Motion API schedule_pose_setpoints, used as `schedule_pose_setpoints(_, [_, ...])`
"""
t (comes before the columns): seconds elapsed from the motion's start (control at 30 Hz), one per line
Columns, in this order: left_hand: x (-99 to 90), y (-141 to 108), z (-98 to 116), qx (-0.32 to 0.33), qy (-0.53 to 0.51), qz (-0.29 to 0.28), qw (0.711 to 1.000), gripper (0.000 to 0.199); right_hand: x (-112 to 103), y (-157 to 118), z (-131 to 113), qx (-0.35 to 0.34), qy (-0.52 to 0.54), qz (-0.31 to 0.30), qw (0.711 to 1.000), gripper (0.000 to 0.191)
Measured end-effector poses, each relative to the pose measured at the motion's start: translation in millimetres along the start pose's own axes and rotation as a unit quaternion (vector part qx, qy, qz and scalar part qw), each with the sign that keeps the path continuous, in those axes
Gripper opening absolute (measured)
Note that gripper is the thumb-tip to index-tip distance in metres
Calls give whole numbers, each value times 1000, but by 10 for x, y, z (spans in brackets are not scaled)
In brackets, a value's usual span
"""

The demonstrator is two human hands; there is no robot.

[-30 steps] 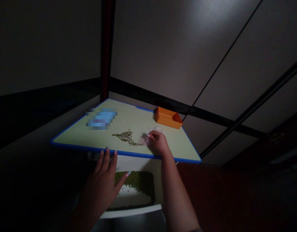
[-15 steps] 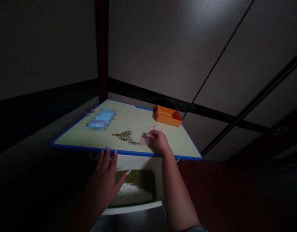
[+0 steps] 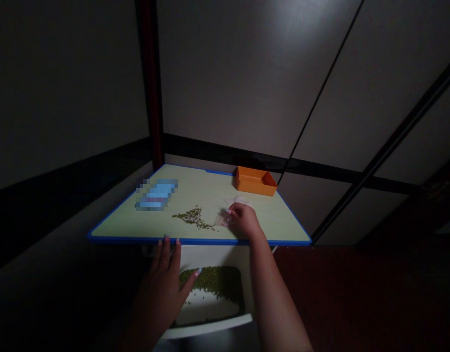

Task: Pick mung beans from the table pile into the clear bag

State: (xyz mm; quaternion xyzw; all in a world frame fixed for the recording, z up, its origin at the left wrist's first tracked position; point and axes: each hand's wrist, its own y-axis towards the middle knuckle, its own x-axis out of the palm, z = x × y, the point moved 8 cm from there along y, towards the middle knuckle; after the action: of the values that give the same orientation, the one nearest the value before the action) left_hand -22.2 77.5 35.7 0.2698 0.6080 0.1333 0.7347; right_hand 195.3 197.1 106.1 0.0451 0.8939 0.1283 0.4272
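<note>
Small green beans (image 3: 197, 217) lie scattered on a pale table with a blue edge (image 3: 125, 220). My right hand (image 3: 243, 218) is over the table just right of the beans, fingers pinched together beside a thin, clear, crumpled bag (image 3: 223, 220). Whether the fingertips grip the bag or something smaller is hard to make out. My left hand (image 3: 168, 278) has its fingers spread, with the fingertips at the front edge of the table. Its thumb reaches over a white bin (image 3: 210, 308) holding many green beans (image 3: 217, 281).
An orange open box (image 3: 256, 182) stands at the table's back right corner. A blurred-out blue item (image 3: 157, 194) lies at the left side. Panelled walls rise behind the table, and a dark red floor (image 3: 334, 293) shows at the right.
The camera view has shifted, so the table and bin appear slightly lower and further right. Both hands keep nearly the same pose and place relative to the table.
</note>
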Motion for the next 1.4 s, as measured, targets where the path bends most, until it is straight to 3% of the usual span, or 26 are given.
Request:
schedule_pose_setpoints(0.17, [16, 1, -18, -1, -5, -5, 1000, 80, 3, 1, 104, 34, -16, -9, 999, 11])
schedule_pose_setpoints(0.63, [33, 0, -37, -10, -24, -18, 999, 81, 184, -57, 64, 14, 53, -66, 996, 2])
schedule_pose_setpoints(0.9, [-7, 4, -17, 0, -28, -12, 1000, 80, 325, -152, -30, 20, 142, -178, 974, 5])
schedule_pose_setpoints(1.03, [-22, 5, -11, -7, -23, -16, 1000, 78, 285, -115, 1, 16, 159, -155, 975, 8])
schedule_pose_setpoints(1.2, [-20, 5, -8, -10, -23, -17, 1000, 79, 140, -55, 25, -4, 99, -91, 991, 9])
schedule_pose_setpoints(1.4, [-35, 13, -10, -10, -32, -11, 999, 80, 135, -114, -43, 13, 67, -111, 991, 8])
